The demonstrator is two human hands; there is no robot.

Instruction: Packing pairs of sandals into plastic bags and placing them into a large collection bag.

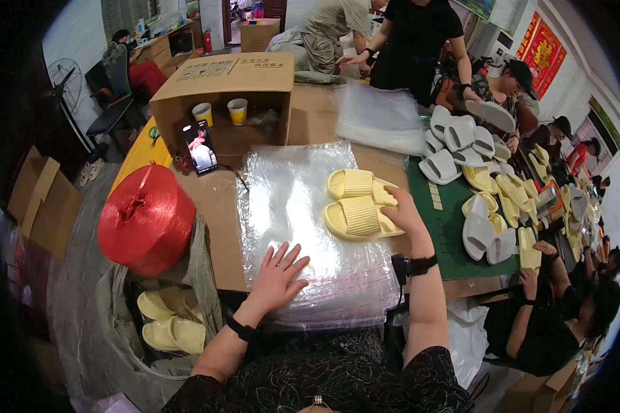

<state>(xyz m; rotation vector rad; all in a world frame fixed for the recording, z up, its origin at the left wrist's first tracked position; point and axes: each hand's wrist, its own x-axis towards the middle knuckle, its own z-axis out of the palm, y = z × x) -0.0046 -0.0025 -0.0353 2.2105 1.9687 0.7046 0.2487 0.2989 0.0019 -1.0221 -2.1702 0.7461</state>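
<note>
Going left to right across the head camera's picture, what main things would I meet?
Red roll of twine, lit phone, left hand, pair of yellow slippers, right hand, green mat.

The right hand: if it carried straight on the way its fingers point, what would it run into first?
Most likely the pale yellow slippers: the right hand appears to be at their right-hand ends, though exact contact is hard to judge from this view.
</note>
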